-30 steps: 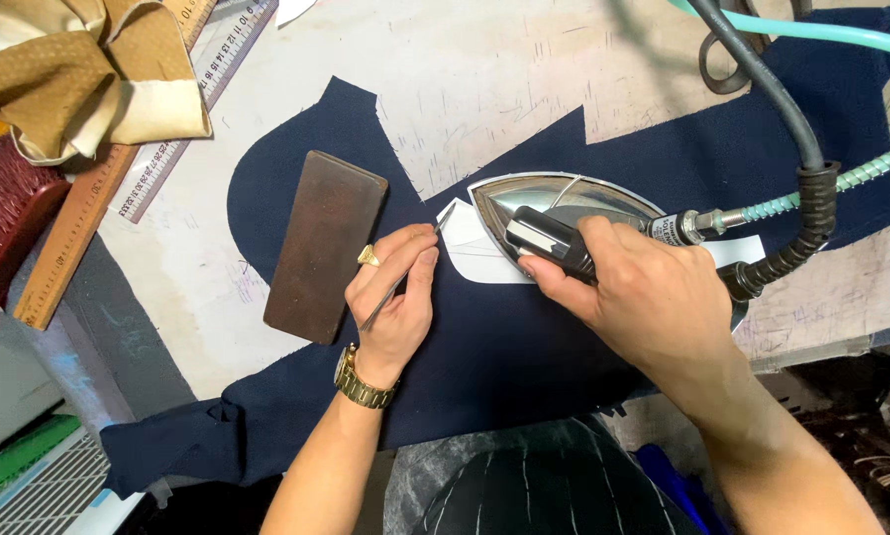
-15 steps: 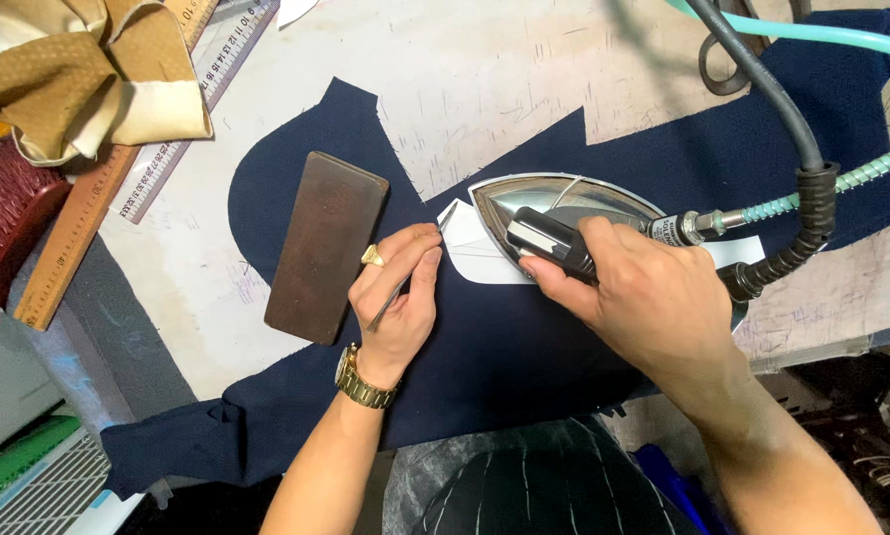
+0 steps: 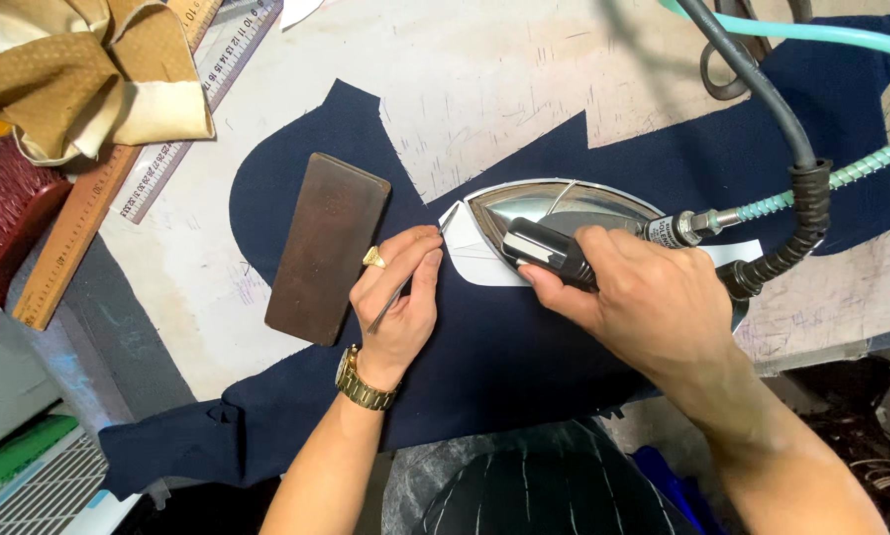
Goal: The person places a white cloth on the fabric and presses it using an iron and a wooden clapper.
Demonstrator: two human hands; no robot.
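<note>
Right hand [image 3: 653, 297] wrapped over the black handle of the steam iron [image 3: 554, 213], fingers curled shut around the grip, wrist bent down and forearm running off toward the lower right corner. Iron resting flat, polished shell up, on the navy fabric [image 3: 524, 347] spread across the bench [image 3: 484, 89], nose pointed left. White paper piece [image 3: 474, 266] lying on the navy fabric, partly under the iron's nose. Grey hose [image 3: 762, 89] and a teal braided line [image 3: 861, 163] joined at the iron's back end.

Left hand [image 3: 400, 297] laid palm-down on the navy fabric just left of the iron, forearm rising from the bottom edge, gold watch [image 3: 364, 381] at the wrist and gold ring [image 3: 374, 259] on one finger. Fingers drawn together, tips at the left edge of the white paper piece; a thin dark pin or needle seemingly pinched between them, though too fine to be sure.

Brown rectangular block [image 3: 326, 248] lying on the navy fabric just beside the left hand. Wooden ruler [image 3: 78, 223] and clear ruler [image 3: 197, 109] set at the bench's left side, beside tan cloth [image 3: 78, 74] heaped in the upper left corner. Dark scissors [image 3: 732, 69] near the top edge.
</note>
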